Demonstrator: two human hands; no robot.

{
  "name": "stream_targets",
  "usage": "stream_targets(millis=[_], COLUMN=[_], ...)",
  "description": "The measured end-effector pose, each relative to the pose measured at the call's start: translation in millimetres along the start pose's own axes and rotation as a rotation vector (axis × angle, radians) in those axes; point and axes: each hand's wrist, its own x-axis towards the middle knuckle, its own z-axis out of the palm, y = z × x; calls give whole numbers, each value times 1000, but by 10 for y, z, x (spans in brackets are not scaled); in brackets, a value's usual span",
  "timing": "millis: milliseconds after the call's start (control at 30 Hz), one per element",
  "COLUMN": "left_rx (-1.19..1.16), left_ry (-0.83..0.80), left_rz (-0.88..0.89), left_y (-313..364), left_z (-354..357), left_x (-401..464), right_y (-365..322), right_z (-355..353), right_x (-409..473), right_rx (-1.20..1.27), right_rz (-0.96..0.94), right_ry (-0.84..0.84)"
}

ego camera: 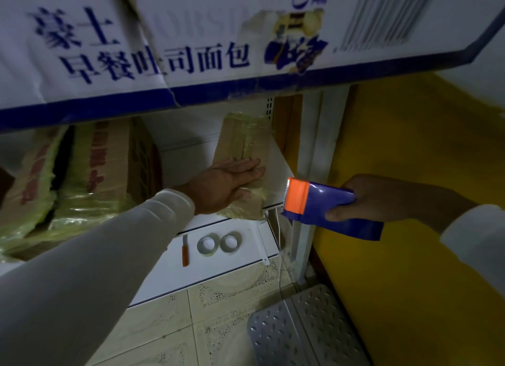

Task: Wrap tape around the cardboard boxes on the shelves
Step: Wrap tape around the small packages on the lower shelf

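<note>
While the left hand (231, 182) lies flat with straight fingers on a small taped box (243, 152), the right hand (382, 199) grips a blue tape dispenser (328, 209) with an orange head, held just beside the shelf (278, 163) edge. The small box rests on this white shelf, near the right post (314, 147). To the left stands a bigger box (90, 174), wrapped in yellowish tape. Above them sits a white box (191, 37) with blue print. On the lower shelf (164, 270) two tape rolls (218, 244) lie beside a knife (185, 251) with orange handle. A yellow wall (410, 147) is at right.
</note>
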Motion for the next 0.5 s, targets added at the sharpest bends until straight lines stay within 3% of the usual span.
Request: stream_targets(millis=[233, 333, 400, 500], left_rx=[10, -38, -70, -41], left_ry=[25, 36, 24, 49], left_rz=[-15, -27, -44, -201], left_y=[-19, 17, 60, 284], left_z=[45, 26, -36, -108], left_x=[-1, -31, -61, 7], right_y=[-204, -56, 149, 322], right_z=[285, 373, 422, 564], right_x=[367, 352, 242, 105], right_rx=[-202, -458, -352, 30], right_rz=[50, 231, 331, 341], right_ry=[163, 274, 290, 277])
